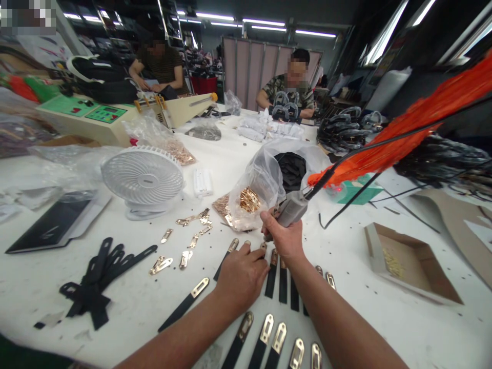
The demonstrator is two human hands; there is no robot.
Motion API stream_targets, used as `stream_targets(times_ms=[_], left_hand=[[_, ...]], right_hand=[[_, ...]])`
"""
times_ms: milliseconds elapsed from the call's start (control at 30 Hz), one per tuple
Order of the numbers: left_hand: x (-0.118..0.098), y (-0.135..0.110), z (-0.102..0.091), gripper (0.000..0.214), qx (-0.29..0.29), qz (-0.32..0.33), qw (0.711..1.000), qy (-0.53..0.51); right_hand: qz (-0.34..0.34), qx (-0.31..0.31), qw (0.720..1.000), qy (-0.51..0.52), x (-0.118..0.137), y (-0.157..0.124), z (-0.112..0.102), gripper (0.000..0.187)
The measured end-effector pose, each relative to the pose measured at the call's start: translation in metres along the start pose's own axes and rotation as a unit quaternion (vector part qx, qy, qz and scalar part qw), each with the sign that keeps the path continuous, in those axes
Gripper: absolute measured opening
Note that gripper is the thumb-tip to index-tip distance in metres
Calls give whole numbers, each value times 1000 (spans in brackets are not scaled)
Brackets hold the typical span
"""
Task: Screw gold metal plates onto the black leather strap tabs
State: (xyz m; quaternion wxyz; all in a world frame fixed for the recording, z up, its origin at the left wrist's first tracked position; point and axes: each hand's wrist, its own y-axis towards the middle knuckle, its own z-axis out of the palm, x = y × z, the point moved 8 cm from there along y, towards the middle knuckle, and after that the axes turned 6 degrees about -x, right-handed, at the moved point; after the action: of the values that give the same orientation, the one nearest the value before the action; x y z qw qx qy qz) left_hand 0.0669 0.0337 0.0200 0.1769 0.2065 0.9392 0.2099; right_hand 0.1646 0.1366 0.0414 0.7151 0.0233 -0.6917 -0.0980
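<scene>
My right hand (pixel 286 238) is wrapped round a grey electric screwdriver (pixel 292 207), its tip pointing down at a gold metal plate (pixel 263 246) on a black strap. My left hand (pixel 243 274) lies palm down just left of the tip, fingers closed and fingertips at that strap's end; the strap's lower part is hidden under the hand. To the right lies a row of black straps with gold plates (pixel 271 274). More plated straps (pixel 265 338) lie in front, and another plated strap (pixel 186 302) lies to the left. Loose gold plates (pixel 161 265) are scattered beyond my left hand.
Plain black straps (pixel 96 282) are piled left. A white fan (pixel 144 179), a bag of gold plates (pixel 249 202) and a bag of black pieces (pixel 271 148) stand behind. At right sits a cardboard box (pixel 415 261). An orange cord bundle (pixel 415 120) slopes overhead. Two people work across the table.
</scene>
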Motion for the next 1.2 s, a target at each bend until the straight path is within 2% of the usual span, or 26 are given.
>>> stream_targets(times_ms=[567,700,867,1033,1200], left_hand=[[3,-1,-5,21,-15,-20,999,-28],[12,4,-3,17,-14,-70,995,-66],[16,9,-3,11,2,-119,989,-92],[8,13,-8,13,-10,-114,987,-113],[-4,18,-8,18,-9,-104,989,-104]], right_hand=[[6,-18,998,56,-5,0,-9,42],[8,-35,996,79,7,-3,-20,40],[-6,-47,984,173,32,-12,-37,40],[-13,-34,970,240,48,-27,-48,35],[-11,-29,970,240,52,-35,-56,37]])
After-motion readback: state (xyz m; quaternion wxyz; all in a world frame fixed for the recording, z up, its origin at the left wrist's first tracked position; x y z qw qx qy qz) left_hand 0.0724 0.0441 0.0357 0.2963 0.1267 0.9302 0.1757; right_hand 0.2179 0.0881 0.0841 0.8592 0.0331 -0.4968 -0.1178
